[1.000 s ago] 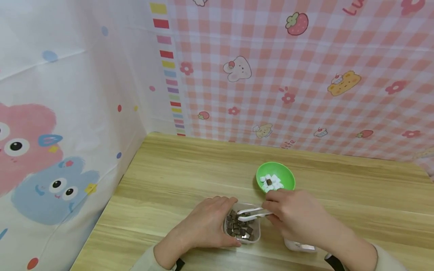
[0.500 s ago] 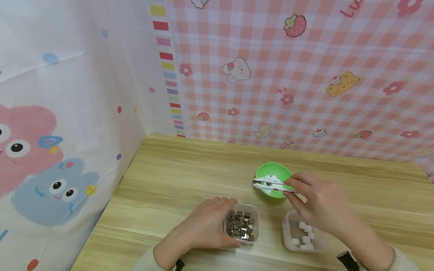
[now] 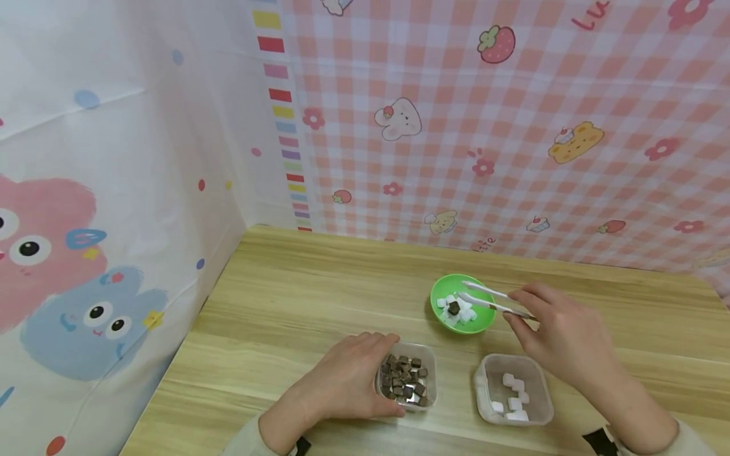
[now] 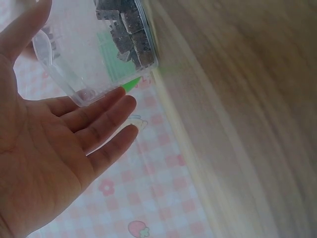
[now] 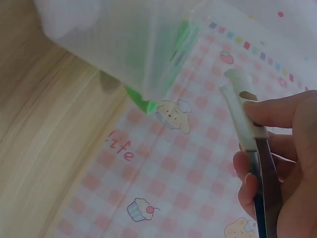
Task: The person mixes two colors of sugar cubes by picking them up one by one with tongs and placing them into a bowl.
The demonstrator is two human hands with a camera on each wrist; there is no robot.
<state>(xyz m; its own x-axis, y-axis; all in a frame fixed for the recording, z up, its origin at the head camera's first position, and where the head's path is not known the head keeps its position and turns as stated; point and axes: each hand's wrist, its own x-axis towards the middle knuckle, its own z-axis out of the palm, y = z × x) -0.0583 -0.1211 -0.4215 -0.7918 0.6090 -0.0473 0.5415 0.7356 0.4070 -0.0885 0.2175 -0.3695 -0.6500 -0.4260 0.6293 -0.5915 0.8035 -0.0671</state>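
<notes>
My left hand [image 3: 348, 377] holds a clear plastic box [image 3: 431, 383] of small brown cubes [image 3: 403, 373], thumb on the near side and fingers on the far side. In the left wrist view, the other fingers [image 4: 116, 144] of that hand stretch out beside the box. My right hand [image 3: 564, 335] pinches white-tipped tongs [image 3: 485, 304] with metal arms. Their tips stand apart over the right part of a green bowl [image 3: 478, 288], with nothing visible between them. White cubes [image 3: 464, 310] lie in the bowl, with a dark brown patch [image 3: 453, 308] of cube on top; whether one or more cannot be told.
A second plastic box [image 3: 544, 402] with several white cubes [image 3: 515, 402] stands below my right forearm. All of it is on a wood-grain table [image 3: 296, 285]. A pink checked cloth [image 3: 456, 145] hangs behind, and a white printed sheet [image 3: 171, 126] on the left.
My right hand has carried the tongs from the box of brown cubes to the bowl, then a little to the right, with the tips now apart. The left hand has stayed on its box.
</notes>
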